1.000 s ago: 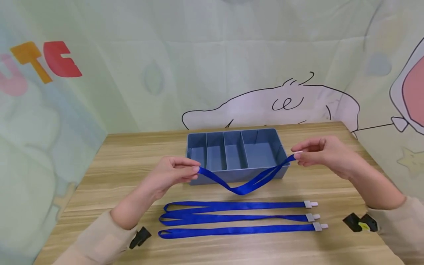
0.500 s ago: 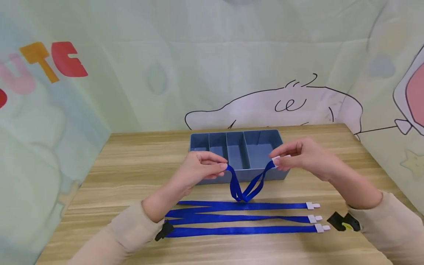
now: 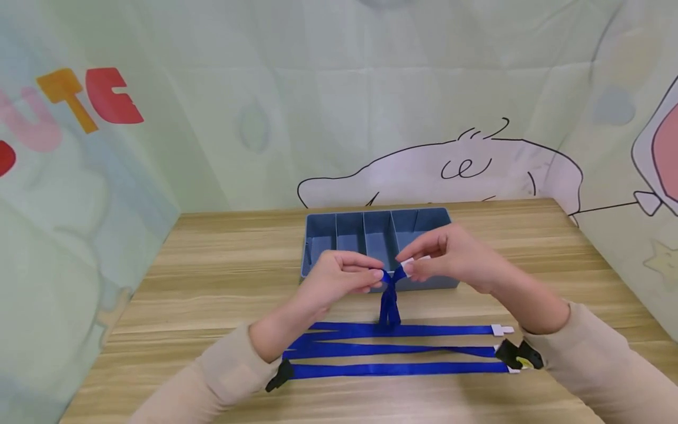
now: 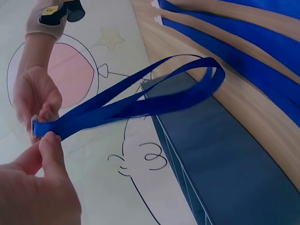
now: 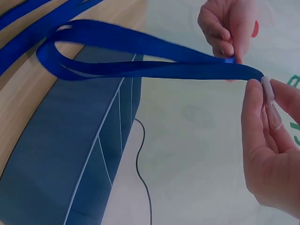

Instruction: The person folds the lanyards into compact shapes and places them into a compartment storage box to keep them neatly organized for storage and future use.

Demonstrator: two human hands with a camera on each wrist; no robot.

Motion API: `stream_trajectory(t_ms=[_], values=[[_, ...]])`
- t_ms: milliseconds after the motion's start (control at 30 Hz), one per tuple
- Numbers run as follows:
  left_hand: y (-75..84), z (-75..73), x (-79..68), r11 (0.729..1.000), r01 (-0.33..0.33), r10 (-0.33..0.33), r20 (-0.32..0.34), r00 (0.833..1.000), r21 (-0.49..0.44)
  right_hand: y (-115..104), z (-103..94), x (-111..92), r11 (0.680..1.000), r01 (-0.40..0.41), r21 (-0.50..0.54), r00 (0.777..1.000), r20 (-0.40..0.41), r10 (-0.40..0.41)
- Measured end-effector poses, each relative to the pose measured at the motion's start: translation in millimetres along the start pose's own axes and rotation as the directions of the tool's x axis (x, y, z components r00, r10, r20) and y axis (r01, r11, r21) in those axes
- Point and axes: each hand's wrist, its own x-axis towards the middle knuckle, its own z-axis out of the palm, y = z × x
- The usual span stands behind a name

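A blue lanyard (image 3: 390, 306) hangs folded between my two hands, its middle drooping in front of the box. My left hand (image 3: 339, 277) pinches one end of the strap between thumb and fingers. With thumb and fingertips, my right hand (image 3: 450, 259) grips the other end at its white clip (image 5: 268, 91). The hands are close together, just above the front rim of the grey-blue divided box (image 3: 312, 272). In the right wrist view the lanyard (image 5: 154, 69) stretches out as a long doubled loop. Several more layers of blue strap lie on the table below.
Three blue lanyards (image 3: 413, 369) lie side by side on the wooden table (image 3: 222, 247), clips toward the right. My sleeves and black wrist mounts (image 3: 279, 376) partly cover their ends. A printed cloth backdrop (image 3: 318, 106) stands behind the table.
Both hands have come together from wide apart, the left moving right and the right moving left. The held lanyard has gone from a shallow sag to a narrow hanging fold.
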Motion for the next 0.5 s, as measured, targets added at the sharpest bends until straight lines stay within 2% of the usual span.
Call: stream_trajectory(t_ms=[133, 200, 367, 500], values=[[-2.8, 8.1, 1.1, 0.999, -0.006, 0.006, 0.0, 1.0, -0.05, 1, 8.0, 5, 0.998, 0.006, 0.056, 0.999, 0.042, -0.008], [-3.7, 11.1, 1.1, 0.997, -0.03, 0.029, -0.007, 1.0, -0.069, 2, 11.1, 7, 0.996, 0.002, 0.085, 0.999, 0.053, -0.006], [-4.0, 15.3, -2.4, 0.993, -0.079, 0.08, 0.004, 0.997, -0.091, 3, 15.2, 9, 0.993, -0.003, 0.122, 0.999, 0.054, -0.004], [-5.0, 15.4, -3.9, 0.992, -0.094, 0.096, 0.02, 0.995, -0.089, 3, 16.0, 10, 0.992, -0.003, 0.126, 0.999, 0.038, -0.002]])
